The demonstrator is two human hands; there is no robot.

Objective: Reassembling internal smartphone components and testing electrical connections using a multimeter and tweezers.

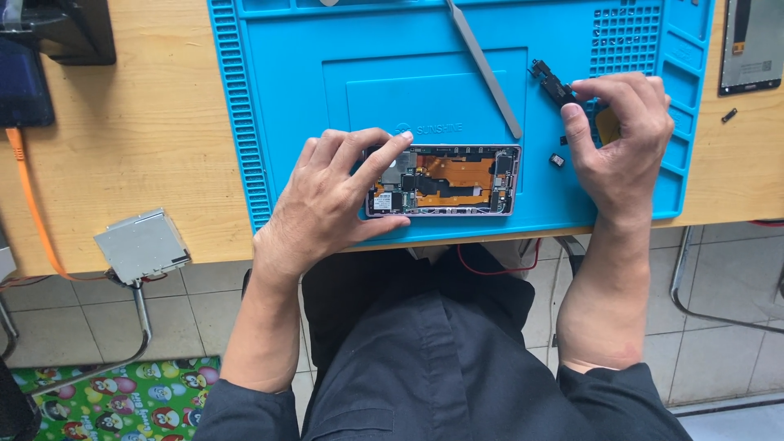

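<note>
Opened phone [445,180]: one, left hand [327,200] pinching its end | black part [554,83]: one, right hand [621,135] fingertips gripping

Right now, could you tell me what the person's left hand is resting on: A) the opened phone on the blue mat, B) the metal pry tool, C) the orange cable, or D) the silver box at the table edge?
A: the left hand grips the end of the opened phone on the blue mat, fingertips on its exposed insides.

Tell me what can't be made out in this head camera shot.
- Opened phone: its left end is hidden under the left hand.
- Small black part: its lower end is covered by the right hand.
- Metal pry tool: its top is cut off by the frame edge.
- Tiny black piece: too small to identify.
</note>
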